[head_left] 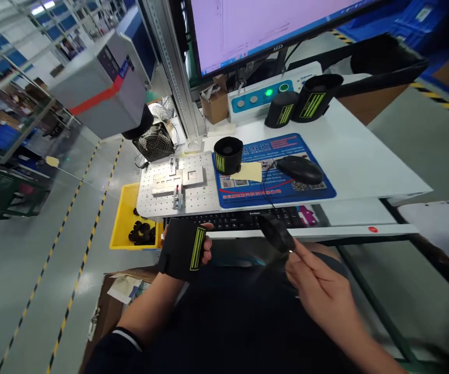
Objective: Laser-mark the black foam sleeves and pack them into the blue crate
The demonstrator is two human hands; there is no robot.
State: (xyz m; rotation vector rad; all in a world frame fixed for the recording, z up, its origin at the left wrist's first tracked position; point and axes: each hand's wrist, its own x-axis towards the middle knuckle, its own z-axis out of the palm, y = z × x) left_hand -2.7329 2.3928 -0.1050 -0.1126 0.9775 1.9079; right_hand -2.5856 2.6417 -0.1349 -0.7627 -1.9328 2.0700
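Note:
A wide black fabric band with yellow-green stripes (181, 248) covers most of my left hand (207, 250). My left fingers curl at its right edge; whether it is wrapped round the hand or only held is hard to tell. Thumb and fingers of my right hand (313, 278) pinch a dark, rounded, flat black piece (275, 232), slightly blurred, in front of the keyboard (243, 220). A rolled black band (228, 156) with similar stripes stands on the blue mouse mat (279, 195). Two more rolls, a smaller one (282, 110) and a larger one (316, 98), stand farther back.
A perforated metal plate (199, 195) with a fixture sits under a grey machine head (103, 88). Left of it hangs a yellow bin (125, 221) with small black pieces. A mouse (300, 170), yellow paper (247, 171), button panel (261, 97) and monitor (271, 26) are around.

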